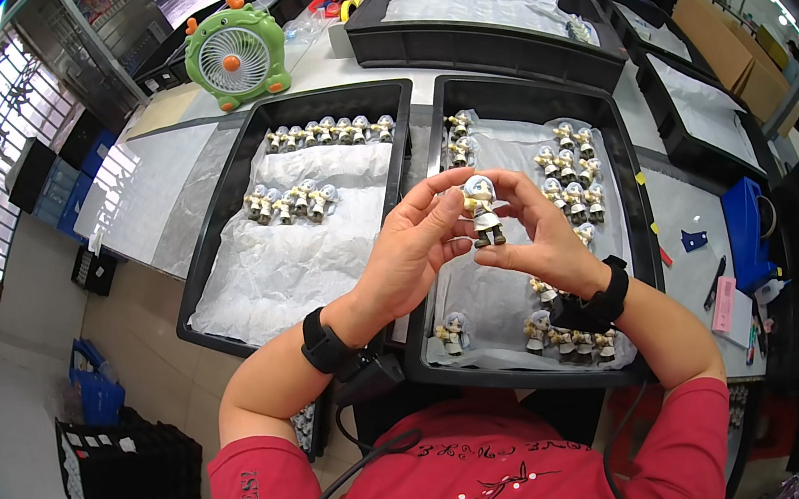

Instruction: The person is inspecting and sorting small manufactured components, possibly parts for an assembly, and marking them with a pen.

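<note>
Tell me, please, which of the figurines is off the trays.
The figurine held upright between the left hand and right hand, above the near right tray; the others in view rest in trays.

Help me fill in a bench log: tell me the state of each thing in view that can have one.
Held figurine: upright, held up
Left hand: closed on the held figurine
Right hand: closed on it too
Left tray: open, lined, partly filled
Right tray: open, lined, partly filled
Rear tray: open, lined
White liners: wrinkled
Green fan: upright; whether running, cannot tell
</note>
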Available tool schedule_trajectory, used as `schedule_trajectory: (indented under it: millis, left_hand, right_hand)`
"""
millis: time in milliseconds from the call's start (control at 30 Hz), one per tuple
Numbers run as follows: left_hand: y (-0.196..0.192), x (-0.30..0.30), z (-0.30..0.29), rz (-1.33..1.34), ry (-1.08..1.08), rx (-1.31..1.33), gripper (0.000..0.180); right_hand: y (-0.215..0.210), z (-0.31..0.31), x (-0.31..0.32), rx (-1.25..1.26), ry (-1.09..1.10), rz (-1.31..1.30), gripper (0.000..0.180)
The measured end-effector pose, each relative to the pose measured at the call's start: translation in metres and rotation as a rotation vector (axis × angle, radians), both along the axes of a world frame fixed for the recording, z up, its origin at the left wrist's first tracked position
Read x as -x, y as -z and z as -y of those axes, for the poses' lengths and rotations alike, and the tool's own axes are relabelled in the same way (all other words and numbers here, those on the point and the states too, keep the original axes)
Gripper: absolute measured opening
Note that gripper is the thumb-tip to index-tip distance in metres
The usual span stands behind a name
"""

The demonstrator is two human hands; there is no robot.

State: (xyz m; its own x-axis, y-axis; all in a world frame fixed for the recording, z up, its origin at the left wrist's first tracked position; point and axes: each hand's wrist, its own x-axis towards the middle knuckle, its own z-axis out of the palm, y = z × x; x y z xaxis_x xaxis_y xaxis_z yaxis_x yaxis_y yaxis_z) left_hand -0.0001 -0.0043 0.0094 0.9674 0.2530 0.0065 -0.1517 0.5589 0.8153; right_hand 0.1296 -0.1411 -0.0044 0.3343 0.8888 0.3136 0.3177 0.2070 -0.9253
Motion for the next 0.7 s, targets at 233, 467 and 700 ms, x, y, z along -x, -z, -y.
schedule_trajectory:
  millis: [233,467,700]
  left_hand:
    - [0.005,0.0,-0.001,-0.074,-0.079,-0.163,0.038]
    - [0.008,-0.001,-0.003,-0.003,0.074,-0.047,0.04]
    - [0.002,-0.004,-0.002,0.01,0.192,0.048,0.044]
  right_hand:
    - [-0.009,0.0,0.006,-0.059,0.195,0.437,0.065]
    - [-0.01,0.001,0.011,-0.25,0.255,0.581,0.076]
    - [-0.013,0.003,0.011,-0.295,0.229,0.538,0.087]
